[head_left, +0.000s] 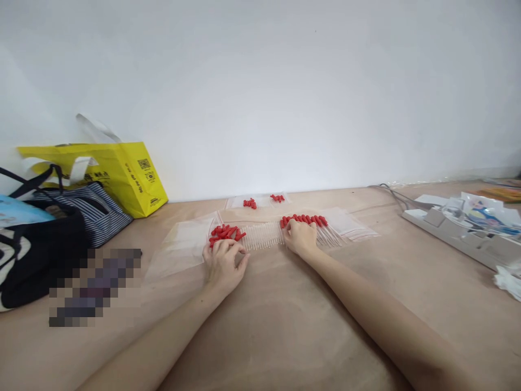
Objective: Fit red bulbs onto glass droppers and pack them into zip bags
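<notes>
A row of thin white sticks (264, 235) lies side by side across the table, over clear plastic bags. Toward the right end, small red pieces (309, 219) sit in a line at the far ends of the sticks. My right hand (300, 237) is closed in a pinch at the left end of that line; what its fingertips hold is hidden. A loose heap of red pieces (226, 233) lies on the bag at the left. My left hand (223, 263) rests at the near edge of this heap, fingers bent but apart, with the thumb spread away.
Two small clusters of red pieces (249, 203) lie on plastic near the wall. Bags stand at the left, among them a yellow bag (134, 179) and a striped pouch (101, 212). A white power strip (448, 233) with cables lies at the right, beside crumpled tissue (508, 281).
</notes>
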Available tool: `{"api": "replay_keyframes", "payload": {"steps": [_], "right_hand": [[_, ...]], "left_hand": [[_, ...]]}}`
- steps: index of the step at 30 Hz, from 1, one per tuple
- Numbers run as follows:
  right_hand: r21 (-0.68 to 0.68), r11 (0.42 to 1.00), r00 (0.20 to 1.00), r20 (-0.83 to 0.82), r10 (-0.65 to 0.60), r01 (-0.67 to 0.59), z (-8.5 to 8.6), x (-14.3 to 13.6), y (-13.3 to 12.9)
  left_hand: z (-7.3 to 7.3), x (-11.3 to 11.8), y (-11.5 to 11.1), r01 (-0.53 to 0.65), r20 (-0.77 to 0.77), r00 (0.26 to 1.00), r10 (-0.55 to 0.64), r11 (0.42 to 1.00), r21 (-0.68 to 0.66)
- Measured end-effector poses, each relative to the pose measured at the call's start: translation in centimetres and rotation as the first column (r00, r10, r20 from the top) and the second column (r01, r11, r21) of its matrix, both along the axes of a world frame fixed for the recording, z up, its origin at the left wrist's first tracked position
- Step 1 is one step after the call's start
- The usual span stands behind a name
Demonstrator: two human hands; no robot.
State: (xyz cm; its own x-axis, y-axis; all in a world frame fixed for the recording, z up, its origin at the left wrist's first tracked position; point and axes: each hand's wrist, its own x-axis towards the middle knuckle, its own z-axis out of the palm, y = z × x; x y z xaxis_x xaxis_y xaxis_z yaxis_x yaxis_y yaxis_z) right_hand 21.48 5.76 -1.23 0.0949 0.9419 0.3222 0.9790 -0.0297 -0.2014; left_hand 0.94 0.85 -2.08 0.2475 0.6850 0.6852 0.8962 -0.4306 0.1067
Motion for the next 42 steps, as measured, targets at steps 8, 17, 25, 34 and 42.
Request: {"api": "replay_keyframes", "payload": {"steps": [8,17,25,34,42], "right_hand": [[-0.105,0.993,0.998,-0.009,0.061,-0.062,0.3,-0.7,0.1],[-0.18,0.984,0.999,-0.03,0.013,-0.018,0.5,-0.2,0.5],[-0.249,0.968,0.997,-0.066,-0.037,0.019,0.7,-0.6,1.0],[-0.244,0.97,0.995,-0.096,-0.039,0.014,0.9,-0.5,0.7],[-0.056,0.943,0.936,-0.154,0.315,-0.327,0.4,2.1,-2.8]], "left_hand": [[-0.4,-1.7,2.9,-0.179,-0.046,0.981,0.187,0.974,0.137],[-0.5,0.0,5.1,-0.24,-0.124,0.959,0.253,0.964,0.11],[-0.4,0.0,5.1,-0.263,-0.164,0.949,0.271,0.962,0.068],[0.3,0.4,3.2,-0.101,-0.107,0.986,0.128,0.969,0.226],[0.7,1.8,-3.0,0.231,-0.103,0.969,-0.226,0.972,0.036]]}}
